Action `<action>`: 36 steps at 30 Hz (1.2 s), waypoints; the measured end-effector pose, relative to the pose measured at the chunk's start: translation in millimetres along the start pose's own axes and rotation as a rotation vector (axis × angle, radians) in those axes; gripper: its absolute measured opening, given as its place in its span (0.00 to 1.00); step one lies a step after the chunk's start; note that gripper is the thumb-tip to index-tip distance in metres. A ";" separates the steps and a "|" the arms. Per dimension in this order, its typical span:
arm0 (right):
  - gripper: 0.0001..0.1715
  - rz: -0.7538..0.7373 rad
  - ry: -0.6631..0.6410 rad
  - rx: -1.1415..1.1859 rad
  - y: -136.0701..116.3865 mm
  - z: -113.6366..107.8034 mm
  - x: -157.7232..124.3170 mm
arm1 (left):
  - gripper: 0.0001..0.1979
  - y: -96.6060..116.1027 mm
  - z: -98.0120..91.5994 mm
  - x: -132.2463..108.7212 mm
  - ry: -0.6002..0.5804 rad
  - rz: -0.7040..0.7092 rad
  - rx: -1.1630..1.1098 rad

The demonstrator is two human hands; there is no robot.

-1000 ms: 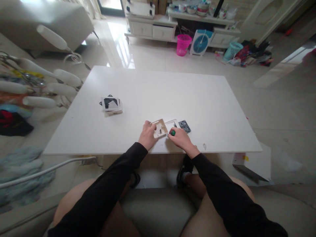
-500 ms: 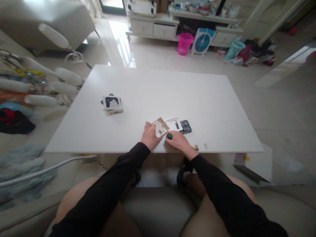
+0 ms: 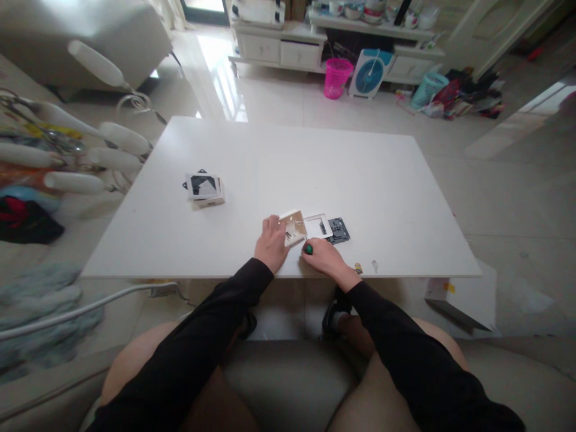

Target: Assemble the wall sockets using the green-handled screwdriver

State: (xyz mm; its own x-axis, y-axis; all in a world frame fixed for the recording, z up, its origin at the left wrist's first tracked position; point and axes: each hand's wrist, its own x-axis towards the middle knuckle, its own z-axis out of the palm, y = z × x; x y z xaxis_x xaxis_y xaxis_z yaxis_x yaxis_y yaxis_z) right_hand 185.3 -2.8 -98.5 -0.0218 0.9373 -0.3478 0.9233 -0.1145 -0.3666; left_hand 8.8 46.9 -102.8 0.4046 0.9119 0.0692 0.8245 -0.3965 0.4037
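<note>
My left hand (image 3: 272,243) is closed on the left side of a white, open-faced square box (image 3: 294,230) that looks like a wall switch back box. Small metal parts show inside it. Close to the box's lower right corner, my right hand (image 3: 324,255) wraps round a screwdriver with a green handle (image 3: 308,248); its tip is too small to make out. Just right of the box lies a white square frame (image 3: 318,226), beside a dark grey mounting plate (image 3: 338,230). Near my right wrist are a small brass-coloured piece (image 3: 358,268) and a small clear bag or piece (image 3: 375,265).
A stack of a white box, a white frame and a dark plate (image 3: 204,187) stands on the left of the white table (image 3: 288,162). Lamp arms (image 3: 126,138) reach toward the table's left edge. A pink basket (image 3: 336,78) and a blue fan (image 3: 371,73) stand on the floor beyond.
My left hand has turned the white box slightly and shifted it a little up and left. My right hand, with the screwdriver, has barely moved.
</note>
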 end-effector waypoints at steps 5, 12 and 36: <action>0.13 0.002 -0.008 -0.006 -0.1 0.4 0.8 | 0.15 1.1 -3.5 0.8 -0.006 -0.002 0.026; 0.13 0.006 -0.018 -0.011 -1.2 -0.7 -0.4 | 0.18 1.3 0.9 -1.7 0.032 0.033 0.012; 0.12 -0.007 0.031 0.000 0.9 -6.3 0.7 | 0.37 -48.3 -53.0 21.6 -0.327 -0.242 0.019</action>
State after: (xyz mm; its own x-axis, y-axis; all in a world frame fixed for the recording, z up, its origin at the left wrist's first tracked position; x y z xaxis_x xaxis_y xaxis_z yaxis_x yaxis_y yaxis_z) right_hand 188.5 -0.2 -93.6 -0.0163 0.9478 -0.3184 0.9230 -0.1082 -0.3692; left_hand -43.2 91.4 -72.5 0.2996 0.8984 -0.3212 0.9173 -0.1788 0.3558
